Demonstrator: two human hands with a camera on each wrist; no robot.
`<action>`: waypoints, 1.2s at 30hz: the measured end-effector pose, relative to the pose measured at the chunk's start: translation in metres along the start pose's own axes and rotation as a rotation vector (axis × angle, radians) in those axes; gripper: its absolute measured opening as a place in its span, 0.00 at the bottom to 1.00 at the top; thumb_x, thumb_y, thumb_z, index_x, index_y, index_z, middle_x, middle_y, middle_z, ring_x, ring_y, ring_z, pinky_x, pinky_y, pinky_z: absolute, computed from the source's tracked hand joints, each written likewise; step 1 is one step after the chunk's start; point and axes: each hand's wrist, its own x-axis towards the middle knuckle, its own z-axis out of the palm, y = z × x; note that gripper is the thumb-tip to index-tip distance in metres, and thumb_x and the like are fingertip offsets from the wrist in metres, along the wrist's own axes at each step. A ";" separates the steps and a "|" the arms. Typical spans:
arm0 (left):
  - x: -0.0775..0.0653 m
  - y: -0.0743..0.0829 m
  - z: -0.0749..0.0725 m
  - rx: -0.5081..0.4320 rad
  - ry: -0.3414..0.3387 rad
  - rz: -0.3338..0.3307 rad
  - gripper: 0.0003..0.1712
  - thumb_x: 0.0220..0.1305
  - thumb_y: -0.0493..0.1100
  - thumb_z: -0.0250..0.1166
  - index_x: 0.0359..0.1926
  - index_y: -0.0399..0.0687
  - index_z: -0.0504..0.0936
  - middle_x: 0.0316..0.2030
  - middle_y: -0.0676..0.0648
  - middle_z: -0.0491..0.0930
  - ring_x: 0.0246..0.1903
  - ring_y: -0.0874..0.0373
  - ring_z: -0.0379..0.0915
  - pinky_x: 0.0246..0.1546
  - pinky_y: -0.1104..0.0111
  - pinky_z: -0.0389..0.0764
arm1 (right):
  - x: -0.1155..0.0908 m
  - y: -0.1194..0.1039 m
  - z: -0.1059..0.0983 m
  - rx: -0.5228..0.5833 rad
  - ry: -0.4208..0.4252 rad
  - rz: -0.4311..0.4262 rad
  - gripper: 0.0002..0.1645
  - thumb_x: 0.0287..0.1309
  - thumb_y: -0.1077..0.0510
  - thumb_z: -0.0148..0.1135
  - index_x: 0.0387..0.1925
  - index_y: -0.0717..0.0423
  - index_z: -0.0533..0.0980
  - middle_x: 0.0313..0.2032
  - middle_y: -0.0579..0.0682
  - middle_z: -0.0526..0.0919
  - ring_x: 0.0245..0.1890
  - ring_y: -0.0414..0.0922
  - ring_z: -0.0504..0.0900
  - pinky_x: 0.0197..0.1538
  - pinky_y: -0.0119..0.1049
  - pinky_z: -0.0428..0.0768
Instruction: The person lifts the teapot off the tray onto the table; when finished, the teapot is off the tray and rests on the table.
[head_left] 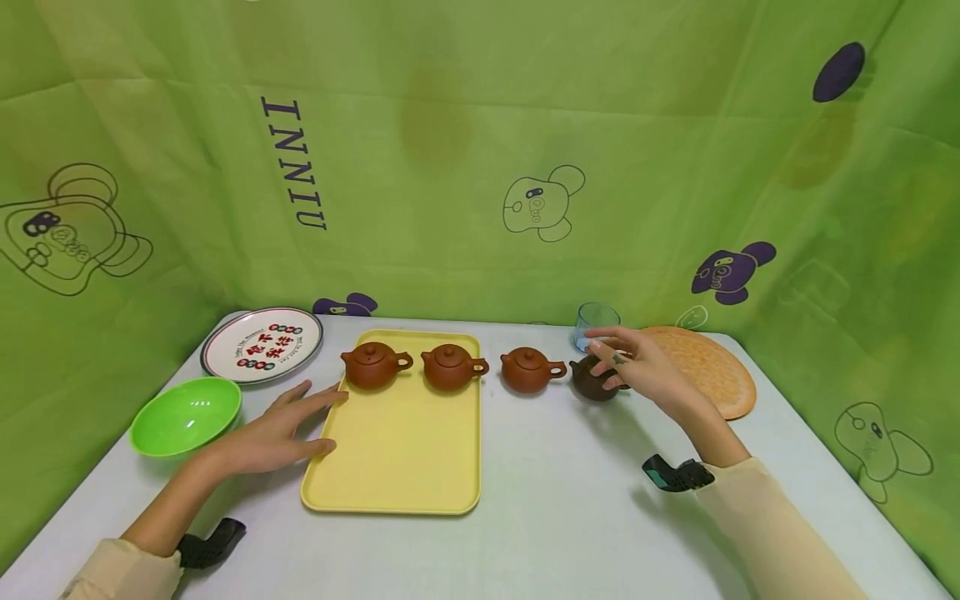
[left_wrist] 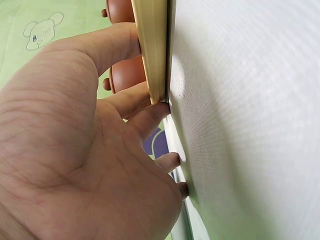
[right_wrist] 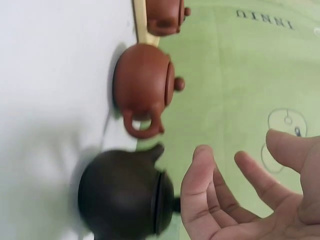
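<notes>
A yellow tray [head_left: 405, 454] lies on the table, with two reddish-brown teapots near its far edge, one left [head_left: 370, 367] and one right [head_left: 448, 369]. My left hand [head_left: 273, 433] is at the tray's left side, thumb and fingertips against the rim in the left wrist view, fingers spread. A third reddish-brown teapot [head_left: 527, 372] stands on the table just right of the tray. Beyond it is a dark brown teapot [right_wrist: 120, 195], partly hidden in the head view by my right hand [head_left: 637, 362]. That hand hovers by its lid knob, fingers loosely bent and apart, holding nothing.
A blue-tinted glass [head_left: 597, 321] stands behind the dark teapot. To the right lies a round tan mat [head_left: 708, 367]. On the left are a white plate with printed characters [head_left: 232, 350] and a green bowl [head_left: 187, 417]. Green printed cloth [head_left: 450, 167] walls the table in.
</notes>
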 end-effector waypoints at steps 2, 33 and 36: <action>0.000 0.001 0.000 -0.002 -0.002 -0.002 0.41 0.67 0.55 0.72 0.76 0.47 0.71 0.79 0.32 0.64 0.78 0.17 0.42 0.68 0.18 0.54 | 0.004 -0.003 0.007 0.001 -0.010 -0.002 0.27 0.81 0.50 0.55 0.73 0.55 0.70 0.67 0.67 0.78 0.47 0.48 0.87 0.44 0.36 0.90; 0.000 0.000 0.000 -0.012 -0.011 -0.033 0.42 0.67 0.57 0.72 0.77 0.50 0.70 0.79 0.33 0.64 0.79 0.19 0.41 0.68 0.17 0.52 | 0.048 -0.036 0.112 0.062 -0.111 -0.058 0.22 0.78 0.53 0.60 0.67 0.52 0.77 0.40 0.62 0.87 0.38 0.59 0.86 0.38 0.41 0.86; 0.001 0.000 0.000 -0.008 -0.009 -0.032 0.42 0.67 0.56 0.72 0.77 0.49 0.70 0.78 0.32 0.65 0.79 0.19 0.42 0.67 0.17 0.53 | 0.050 -0.036 0.118 0.083 -0.091 -0.039 0.22 0.78 0.54 0.60 0.67 0.54 0.77 0.46 0.65 0.87 0.40 0.59 0.89 0.36 0.37 0.86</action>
